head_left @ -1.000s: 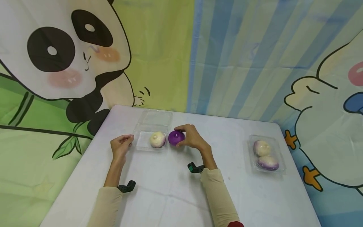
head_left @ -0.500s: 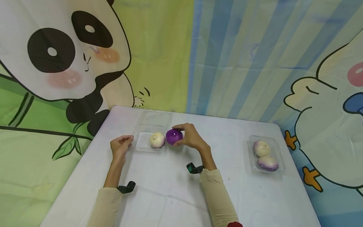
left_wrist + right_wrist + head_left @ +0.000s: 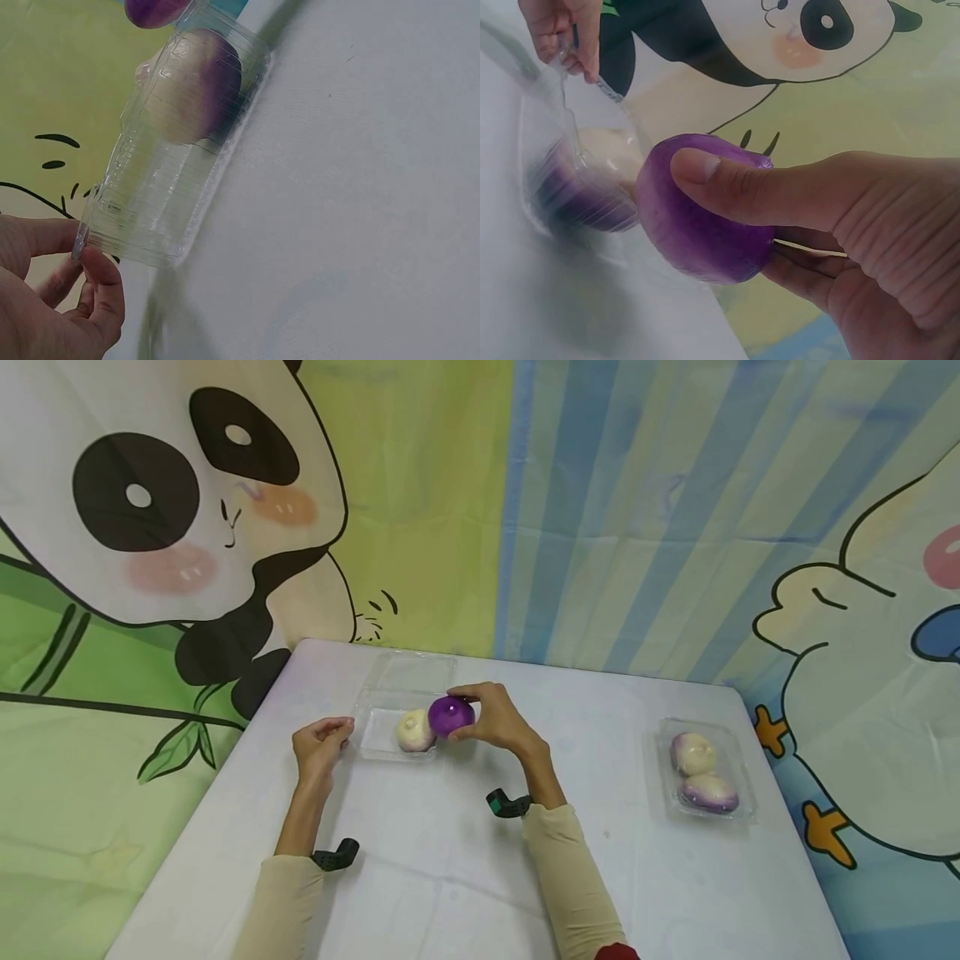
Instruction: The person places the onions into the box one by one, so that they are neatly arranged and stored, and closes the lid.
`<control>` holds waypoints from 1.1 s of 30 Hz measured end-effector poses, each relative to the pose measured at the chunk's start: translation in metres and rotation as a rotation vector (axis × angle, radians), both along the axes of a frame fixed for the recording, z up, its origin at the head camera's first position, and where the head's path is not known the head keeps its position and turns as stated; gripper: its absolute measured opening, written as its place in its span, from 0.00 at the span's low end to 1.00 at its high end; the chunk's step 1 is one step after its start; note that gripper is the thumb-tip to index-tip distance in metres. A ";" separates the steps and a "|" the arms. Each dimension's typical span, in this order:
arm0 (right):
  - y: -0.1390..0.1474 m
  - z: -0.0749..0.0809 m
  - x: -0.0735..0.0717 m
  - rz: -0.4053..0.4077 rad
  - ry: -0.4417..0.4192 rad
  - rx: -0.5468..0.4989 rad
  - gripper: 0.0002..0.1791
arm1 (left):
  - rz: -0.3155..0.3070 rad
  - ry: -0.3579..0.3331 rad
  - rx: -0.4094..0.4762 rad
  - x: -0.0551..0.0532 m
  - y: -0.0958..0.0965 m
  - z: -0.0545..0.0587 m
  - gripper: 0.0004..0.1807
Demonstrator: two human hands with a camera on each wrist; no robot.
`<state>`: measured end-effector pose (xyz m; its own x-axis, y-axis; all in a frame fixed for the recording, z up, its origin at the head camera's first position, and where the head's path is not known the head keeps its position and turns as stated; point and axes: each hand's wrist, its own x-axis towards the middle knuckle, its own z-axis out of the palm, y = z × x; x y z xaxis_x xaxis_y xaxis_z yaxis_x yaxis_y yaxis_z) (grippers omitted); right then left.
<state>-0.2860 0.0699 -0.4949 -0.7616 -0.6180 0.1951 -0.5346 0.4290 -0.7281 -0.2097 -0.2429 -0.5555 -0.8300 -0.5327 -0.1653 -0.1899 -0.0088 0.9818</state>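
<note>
Over the open tray [image 3: 375, 739], we grip a purple bun [image 3: 451, 716] in our right hand [image 3: 498, 722] while our left hand [image 3: 318, 747] pinches the tray's corner.

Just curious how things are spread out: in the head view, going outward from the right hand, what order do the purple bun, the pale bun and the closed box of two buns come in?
1. Purple bun, gripped in the right hand.
2. Pale bun, just left, in the open box.
3. Closed box, far right.
</note>
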 end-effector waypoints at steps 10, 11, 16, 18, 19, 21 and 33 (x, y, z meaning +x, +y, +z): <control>-0.015 -0.001 0.002 0.024 0.010 -0.016 0.42 | -0.021 -0.022 -0.013 0.001 -0.001 0.000 0.15; -0.017 -0.001 0.002 0.027 0.009 -0.018 0.42 | -0.019 -0.026 -0.015 0.001 -0.001 0.000 0.14; -0.029 0.001 0.002 0.049 0.031 -0.021 0.42 | -0.030 -0.036 -0.025 0.002 -0.001 0.003 0.16; -0.034 0.002 0.001 0.054 0.047 -0.017 0.42 | -0.036 -0.038 -0.029 0.001 -0.001 0.004 0.16; -0.037 0.003 0.001 0.056 0.055 -0.012 0.42 | -0.035 -0.039 -0.032 0.001 -0.002 0.004 0.16; -0.042 0.003 0.000 0.059 0.066 -0.006 0.42 | -0.033 -0.040 -0.036 0.001 -0.002 0.004 0.16; -0.075 0.005 0.003 0.085 0.045 0.002 0.42 | -0.046 0.000 0.039 0.001 -0.004 0.002 0.18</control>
<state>-0.2826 -0.0050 -0.4903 -0.6971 -0.6802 0.2266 -0.6010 0.3820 -0.7020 -0.2088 -0.2471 -0.5534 -0.8535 -0.4871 -0.1851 -0.1911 -0.0378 0.9808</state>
